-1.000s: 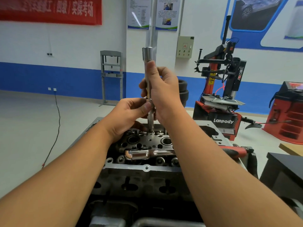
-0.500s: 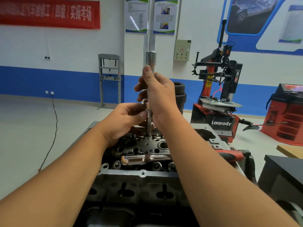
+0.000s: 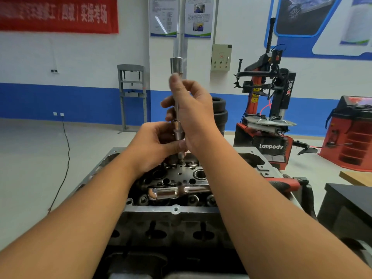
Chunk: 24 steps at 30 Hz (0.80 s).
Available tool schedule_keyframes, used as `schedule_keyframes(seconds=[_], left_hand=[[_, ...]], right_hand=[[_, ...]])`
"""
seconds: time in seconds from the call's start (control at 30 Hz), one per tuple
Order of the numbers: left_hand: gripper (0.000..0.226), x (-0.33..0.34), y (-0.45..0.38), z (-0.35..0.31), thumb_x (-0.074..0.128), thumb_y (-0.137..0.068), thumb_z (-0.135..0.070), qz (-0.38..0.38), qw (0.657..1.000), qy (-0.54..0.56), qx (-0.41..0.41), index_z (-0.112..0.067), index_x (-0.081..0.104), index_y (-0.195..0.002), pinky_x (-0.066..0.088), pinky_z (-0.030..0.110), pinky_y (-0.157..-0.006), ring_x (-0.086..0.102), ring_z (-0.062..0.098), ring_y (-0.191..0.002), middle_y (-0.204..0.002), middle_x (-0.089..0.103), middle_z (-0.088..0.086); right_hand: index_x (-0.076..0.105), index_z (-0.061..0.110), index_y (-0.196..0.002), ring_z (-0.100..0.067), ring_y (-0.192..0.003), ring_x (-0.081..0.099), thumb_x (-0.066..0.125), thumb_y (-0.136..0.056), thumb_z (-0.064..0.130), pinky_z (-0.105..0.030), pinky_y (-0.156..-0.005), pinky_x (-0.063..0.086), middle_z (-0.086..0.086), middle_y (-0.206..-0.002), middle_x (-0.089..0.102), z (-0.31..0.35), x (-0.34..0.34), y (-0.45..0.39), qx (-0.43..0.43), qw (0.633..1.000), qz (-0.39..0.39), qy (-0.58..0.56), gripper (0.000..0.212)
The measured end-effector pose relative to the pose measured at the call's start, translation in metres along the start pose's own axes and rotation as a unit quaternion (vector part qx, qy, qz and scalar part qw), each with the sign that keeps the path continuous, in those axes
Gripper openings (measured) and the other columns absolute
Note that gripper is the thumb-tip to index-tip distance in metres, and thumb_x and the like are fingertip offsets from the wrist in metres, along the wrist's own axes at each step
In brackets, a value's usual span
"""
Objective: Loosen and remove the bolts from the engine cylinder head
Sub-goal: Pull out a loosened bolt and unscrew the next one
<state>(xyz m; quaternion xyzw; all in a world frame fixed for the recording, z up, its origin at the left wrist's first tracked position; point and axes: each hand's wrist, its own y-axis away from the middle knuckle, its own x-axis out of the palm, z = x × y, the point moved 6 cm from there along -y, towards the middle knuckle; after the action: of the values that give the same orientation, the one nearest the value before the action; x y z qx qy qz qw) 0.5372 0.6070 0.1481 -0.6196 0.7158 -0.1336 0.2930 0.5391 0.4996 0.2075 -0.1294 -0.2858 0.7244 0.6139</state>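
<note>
Workshop floor behind; at frame centre the right hand [image 3: 193,117] and left hand [image 3: 159,146] both pinch the upright extension bar [image 3: 176,109] (stiff, smooth steel, likely slippery) over the cylinder head [image 3: 181,176].

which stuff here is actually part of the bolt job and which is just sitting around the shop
In use:
- cylinder head
- socket extension bar, upright over the head
- right hand, gripping the bar
- left hand, pinching its lower socket end
- chrome ratchet handle, lying on the head

Just lying about:
- tyre changer
- stacked tyres
- red balancing machine
- grey press frame
</note>
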Motion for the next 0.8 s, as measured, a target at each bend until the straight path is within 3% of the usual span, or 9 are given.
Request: schedule_keyframes(seconds=[0.07, 0.13, 0.2, 0.27, 0.43, 0.53, 0.63, 0.7, 0.8], left_hand=[[0.038, -0.003, 0.0, -0.001, 0.085, -0.071, -0.029, -0.028, 0.999, -0.022, 0.007, -0.013, 0.076, -0.104, 0.064, 0.036, -0.079, 0.079, 0.025, -0.092, -0.097, 0.081, 0.006], [0.036, -0.004, 0.0, 0.002, 0.085, -0.075, -0.031, -0.012, 0.999, -0.036, -0.011, -0.014, 0.077, -0.106, 0.062, 0.039, -0.085, 0.078, 0.022, -0.095, -0.1, 0.081, 0.004], [0.021, 0.003, 0.0, 0.007, 0.079, -0.089, -0.018, 0.056, 0.996, -0.057, -0.045, -0.017, 0.076, -0.11, 0.057, 0.038, -0.094, 0.077, 0.017, -0.102, -0.105, 0.081, 0.001], [0.02, 0.006, 0.001, 0.009, 0.074, -0.094, -0.008, 0.088, 0.99, -0.091, -0.054, -0.021, 0.076, -0.109, 0.055, 0.039, -0.098, 0.076, 0.013, -0.104, -0.106, 0.081, -0.002], [0.031, 0.001, 0.001, 0.006, 0.088, -0.08, -0.022, 0.031, 0.992, -0.11, -0.056, -0.013, 0.076, -0.106, 0.057, 0.054, -0.098, 0.077, 0.026, -0.1, -0.101, 0.08, 0.006], [0.028, 0.004, 0.003, 0.003, 0.082, -0.083, -0.027, 0.05, 0.992, -0.096, -0.058, -0.015, 0.077, -0.107, 0.056, 0.048, -0.1, 0.076, 0.019, -0.102, -0.103, 0.081, 0.002], [0.016, 0.005, 0.004, 0.005, 0.072, -0.096, -0.011, 0.067, 0.992, -0.082, -0.062, -0.014, 0.077, -0.11, 0.054, 0.043, -0.103, 0.076, 0.015, -0.105, -0.107, 0.081, 0.001], [0.017, 0.003, 0.002, 0.005, 0.078, -0.091, -0.013, 0.053, 0.993, -0.088, -0.051, -0.013, 0.077, -0.108, 0.056, 0.048, -0.102, 0.077, 0.019, -0.102, -0.104, 0.081, 0.003], [0.037, 0.001, 0.001, 0.002, 0.087, -0.072, -0.032, 0.023, 0.994, -0.097, -0.047, -0.012, 0.078, -0.103, 0.058, 0.052, -0.096, 0.077, 0.024, -0.096, -0.098, 0.08, 0.005]], right_hand=[[0.059, 0.013, -0.097, -0.016, -0.05, 0.056, 0.071, -0.098, 0.037, -0.026, -0.05, 0.05, -0.001, -0.072, 0.073, 0.0, -0.001, 0.0, -0.004, 1.0, -0.007, 0.01, 0.027], [0.06, 0.012, -0.093, -0.016, -0.052, 0.056, 0.068, -0.1, 0.034, -0.025, -0.05, 0.049, -0.001, -0.075, 0.073, 0.001, -0.001, 0.0, -0.005, 1.0, -0.013, 0.011, 0.025], [0.061, 0.013, -0.088, -0.017, -0.056, 0.057, 0.06, -0.105, 0.034, -0.022, -0.051, 0.047, -0.005, -0.08, 0.072, 0.003, -0.002, 0.0, -0.003, 1.0, -0.016, 0.001, 0.027], [0.062, 0.011, -0.086, -0.016, -0.058, 0.058, 0.054, -0.108, 0.033, -0.02, -0.051, 0.046, -0.01, -0.083, 0.071, 0.004, -0.002, 0.001, -0.002, 1.0, -0.01, -0.018, 0.032], [0.06, 0.013, -0.09, -0.015, -0.052, 0.056, 0.071, -0.098, 0.035, -0.026, -0.051, 0.049, -0.007, -0.074, 0.068, 0.003, -0.002, 0.002, -0.008, 1.0, -0.01, -0.004, 0.026], [0.058, 0.013, -0.09, -0.016, -0.054, 0.057, 0.072, -0.097, 0.035, -0.028, -0.053, 0.052, -0.006, -0.074, 0.069, 0.003, -0.002, 0.002, -0.026, 1.0, -0.017, 0.006, 0.027], [0.06, 0.014, -0.092, -0.016, -0.055, 0.058, 0.061, -0.104, 0.038, -0.028, -0.054, 0.051, 0.0, -0.073, 0.07, 0.003, -0.002, 0.0, -0.022, 1.0, -0.016, 0.01, 0.027], [0.061, 0.014, -0.092, -0.015, -0.053, 0.057, 0.055, -0.107, 0.04, -0.027, -0.052, 0.048, 0.001, -0.071, 0.069, 0.002, 0.0, -0.001, -0.013, 1.0, -0.008, 0.01, 0.03], [0.062, 0.015, -0.089, -0.017, -0.051, 0.056, 0.066, -0.101, 0.038, -0.025, -0.049, 0.047, -0.004, -0.072, 0.068, 0.002, 0.001, 0.0, -0.013, 1.0, -0.001, 0.004, 0.027]])
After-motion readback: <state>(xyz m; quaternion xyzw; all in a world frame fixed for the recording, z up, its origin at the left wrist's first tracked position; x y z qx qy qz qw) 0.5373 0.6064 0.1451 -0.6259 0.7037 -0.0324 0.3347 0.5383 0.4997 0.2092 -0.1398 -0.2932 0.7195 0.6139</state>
